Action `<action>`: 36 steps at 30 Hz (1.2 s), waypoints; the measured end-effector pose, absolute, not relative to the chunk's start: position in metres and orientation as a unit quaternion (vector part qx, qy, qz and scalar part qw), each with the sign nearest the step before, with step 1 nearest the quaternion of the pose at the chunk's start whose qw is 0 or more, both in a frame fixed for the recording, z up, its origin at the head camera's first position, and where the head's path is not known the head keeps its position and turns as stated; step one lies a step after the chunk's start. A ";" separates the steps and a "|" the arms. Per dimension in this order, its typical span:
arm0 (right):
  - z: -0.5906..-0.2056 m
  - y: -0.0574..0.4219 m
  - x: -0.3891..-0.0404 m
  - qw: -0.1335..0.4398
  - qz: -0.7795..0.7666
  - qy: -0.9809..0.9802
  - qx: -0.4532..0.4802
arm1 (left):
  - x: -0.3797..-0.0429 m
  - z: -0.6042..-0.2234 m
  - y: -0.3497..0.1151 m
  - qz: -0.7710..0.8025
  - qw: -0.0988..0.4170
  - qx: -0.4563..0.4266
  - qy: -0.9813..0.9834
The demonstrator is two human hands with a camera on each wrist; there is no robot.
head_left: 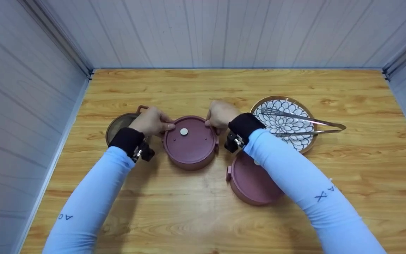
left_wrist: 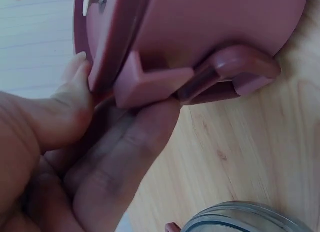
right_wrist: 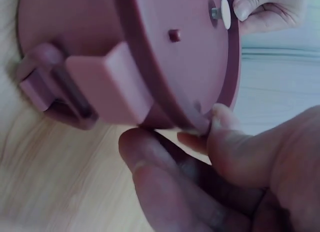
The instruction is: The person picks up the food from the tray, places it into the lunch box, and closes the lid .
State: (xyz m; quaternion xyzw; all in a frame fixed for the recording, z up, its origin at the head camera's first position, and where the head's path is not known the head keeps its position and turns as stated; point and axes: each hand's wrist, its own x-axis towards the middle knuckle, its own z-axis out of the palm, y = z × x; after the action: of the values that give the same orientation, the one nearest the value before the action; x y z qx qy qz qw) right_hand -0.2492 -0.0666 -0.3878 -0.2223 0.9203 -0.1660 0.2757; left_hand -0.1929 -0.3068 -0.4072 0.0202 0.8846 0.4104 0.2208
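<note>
A mauve pot [head_left: 189,165] with a matching lid [head_left: 190,146] stands near the middle of the table. The lid has a small pale knob [head_left: 184,132]. My left hand [head_left: 151,121] pinches the lid's rim on the left, its thumb on top. In the left wrist view its fingers reach under a side latch [left_wrist: 150,85], beside the pot's loop handle [left_wrist: 240,62]. Opposite, my right hand [head_left: 222,114] pinches the rim with thumb above and index finger below. The right wrist view shows the other latch [right_wrist: 107,87] tilted outward, with fingers just beneath it.
A round glass-topped vessel [head_left: 115,127] with a brown handle sits behind my left wrist. Under my right forearm is a second mauve pot [head_left: 252,180]. Metal tongs [head_left: 308,118] lie across a flower-patterned plate [head_left: 284,103] at right. Panel walls [head_left: 203,35] border the wooden table.
</note>
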 end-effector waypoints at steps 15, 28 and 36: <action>-0.385 -0.058 -0.243 0.255 -0.149 0.916 -0.271 | -0.191 -0.410 -0.308 0.402 0.221 0.070 0.886; -0.387 -0.057 -0.211 0.327 -0.033 0.894 -0.304 | -0.161 -0.414 -0.301 0.284 0.276 0.146 0.906; -0.389 -0.059 -0.209 0.317 -0.045 0.894 -0.313 | -0.161 -0.410 -0.296 0.266 0.300 0.130 0.907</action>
State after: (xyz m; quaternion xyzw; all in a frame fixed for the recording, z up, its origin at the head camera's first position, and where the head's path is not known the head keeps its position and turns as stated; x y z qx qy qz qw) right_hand -0.2094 -0.0591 -0.3890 -0.3132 0.8942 -0.0447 0.3167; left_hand -0.1613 -0.2961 -0.4099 0.1296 0.9067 0.2664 0.3001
